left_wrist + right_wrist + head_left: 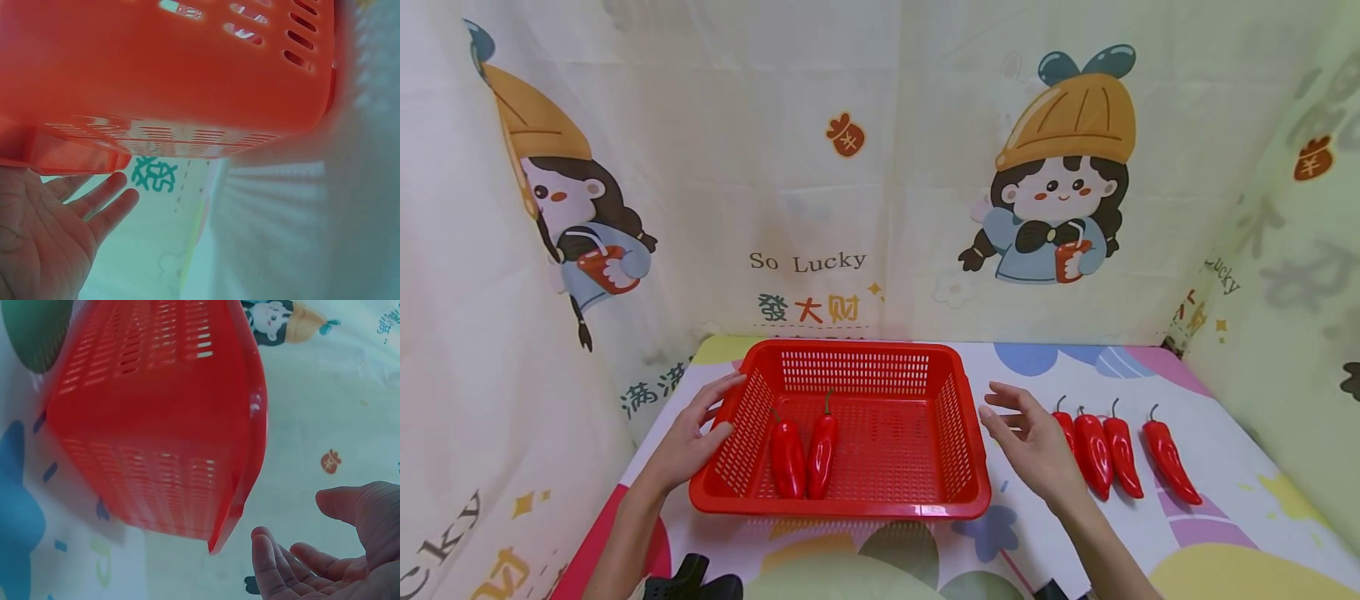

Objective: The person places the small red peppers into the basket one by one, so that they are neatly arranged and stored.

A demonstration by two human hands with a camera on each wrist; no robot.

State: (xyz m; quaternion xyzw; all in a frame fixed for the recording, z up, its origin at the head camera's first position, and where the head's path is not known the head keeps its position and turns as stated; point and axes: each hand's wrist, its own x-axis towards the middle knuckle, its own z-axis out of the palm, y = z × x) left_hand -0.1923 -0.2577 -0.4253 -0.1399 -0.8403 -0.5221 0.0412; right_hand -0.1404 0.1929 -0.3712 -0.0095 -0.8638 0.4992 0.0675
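Note:
A red plastic basket (pixel 880 506) with slotted walls stands in front of me on the patterned table. Two red chili peppers (pixel 787 460) with green stems lie inside it, side by side in its left half. At the basket's left rim is my left hand (pixel 691 440), its fingers extended and the thumb overlapping the rim in the head view. In the left wrist view those fingers reach past the rim's underside. My right hand (pixel 1032 443) hovers off the right rim, fingers spread and loosely bent, holding nothing; the right wrist view shows a gap to the basket (pixel 156 419).
To the right of my right hand, several more red peppers (pixel 1120 457) lie in a row on the table (pixel 1090 550), the leftmost partly hidden by the hand. A printed cloth (pixel 925 208) hangs behind the table and along both sides.

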